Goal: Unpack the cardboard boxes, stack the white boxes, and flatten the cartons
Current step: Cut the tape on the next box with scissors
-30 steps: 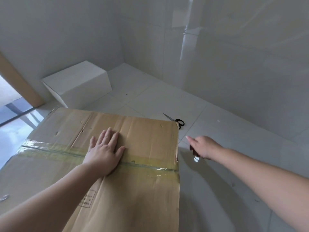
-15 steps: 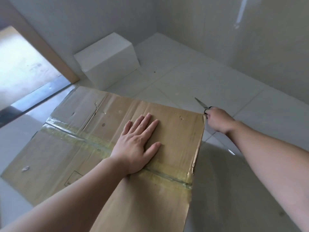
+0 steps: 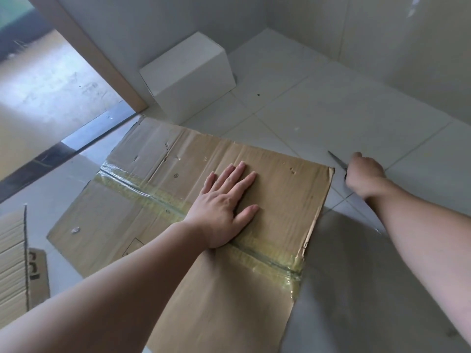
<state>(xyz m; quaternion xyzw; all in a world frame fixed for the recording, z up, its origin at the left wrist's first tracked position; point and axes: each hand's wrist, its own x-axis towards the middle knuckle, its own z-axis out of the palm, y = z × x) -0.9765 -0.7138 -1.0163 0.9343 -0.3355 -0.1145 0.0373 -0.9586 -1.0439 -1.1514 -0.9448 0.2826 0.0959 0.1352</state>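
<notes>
White tiles (image 3: 318,115) carry a taped carton (image 3: 158,200); the left hand (image 3: 224,207) lies flat on it, the right hand (image 3: 364,174) grips scissors (image 3: 337,160) beside. One white box (image 3: 188,77) sits against the wall.

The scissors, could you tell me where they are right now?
In the head view, right of centre: the right hand grips the scissors just beyond the cardboard box's far right corner.

Soft daylight entered from the doorway (image 3: 48,80) at upper left, leaving the scene evenly bright. The floor (image 3: 356,118) carried a pale sheen and a broad soft shadow at lower right. Wide-angle distortion bent lines near the edges. Detail looked slightly soft, with the frame's corners softest.
</notes>
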